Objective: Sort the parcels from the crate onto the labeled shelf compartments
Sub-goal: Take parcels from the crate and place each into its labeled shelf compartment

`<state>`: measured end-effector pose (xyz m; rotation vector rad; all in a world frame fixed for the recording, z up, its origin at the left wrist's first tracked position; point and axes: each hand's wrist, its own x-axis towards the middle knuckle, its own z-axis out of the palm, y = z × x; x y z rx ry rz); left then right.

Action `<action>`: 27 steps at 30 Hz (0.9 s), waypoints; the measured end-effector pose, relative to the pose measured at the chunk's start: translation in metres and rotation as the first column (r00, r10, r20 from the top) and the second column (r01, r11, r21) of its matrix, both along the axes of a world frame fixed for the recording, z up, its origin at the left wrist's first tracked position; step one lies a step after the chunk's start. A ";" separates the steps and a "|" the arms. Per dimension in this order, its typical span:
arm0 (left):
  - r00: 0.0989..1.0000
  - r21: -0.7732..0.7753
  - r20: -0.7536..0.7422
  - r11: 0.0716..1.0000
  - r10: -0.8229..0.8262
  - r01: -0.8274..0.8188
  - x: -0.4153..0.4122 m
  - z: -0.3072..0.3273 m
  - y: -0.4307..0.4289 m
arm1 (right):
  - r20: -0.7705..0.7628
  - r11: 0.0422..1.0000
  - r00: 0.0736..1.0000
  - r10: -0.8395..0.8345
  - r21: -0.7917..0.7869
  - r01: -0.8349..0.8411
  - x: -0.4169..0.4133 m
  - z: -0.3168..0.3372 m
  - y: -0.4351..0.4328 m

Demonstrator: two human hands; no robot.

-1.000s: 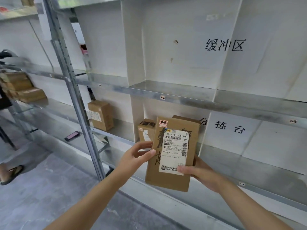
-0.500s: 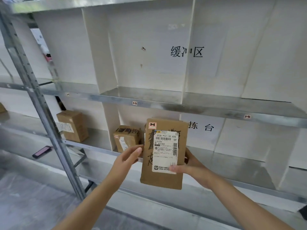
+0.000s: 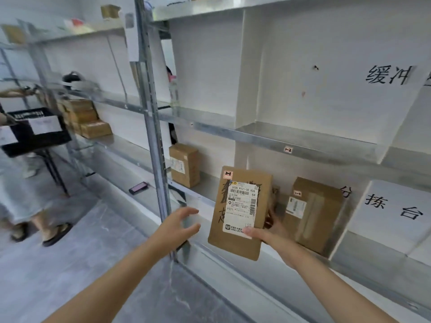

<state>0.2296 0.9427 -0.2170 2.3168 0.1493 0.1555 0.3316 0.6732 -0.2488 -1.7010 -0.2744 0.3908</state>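
Right hand (image 3: 274, 233) grasps flat cardboard parcel (image 3: 240, 213) upright, thumb on its shipping label (image 3: 242, 201), in front of metal shelf (image 3: 373, 250). Left hand (image 3: 178, 226) released, fingers spread, just beside parcel, not touching. Brown box (image 3: 313, 213) on shelf behind.

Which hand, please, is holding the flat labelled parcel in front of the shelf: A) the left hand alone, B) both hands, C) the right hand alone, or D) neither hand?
C: the right hand grips the parcel at its lower right edge with the thumb across the label, while the left hand is open beside it, clear of the cardboard.
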 end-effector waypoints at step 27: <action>0.972 0.321 -0.209 0.932 -0.105 0.170 0.264 -0.029 0.172 | -0.045 0.998 0.999 0.028 -0.062 -0.030 0.233 -0.052 0.201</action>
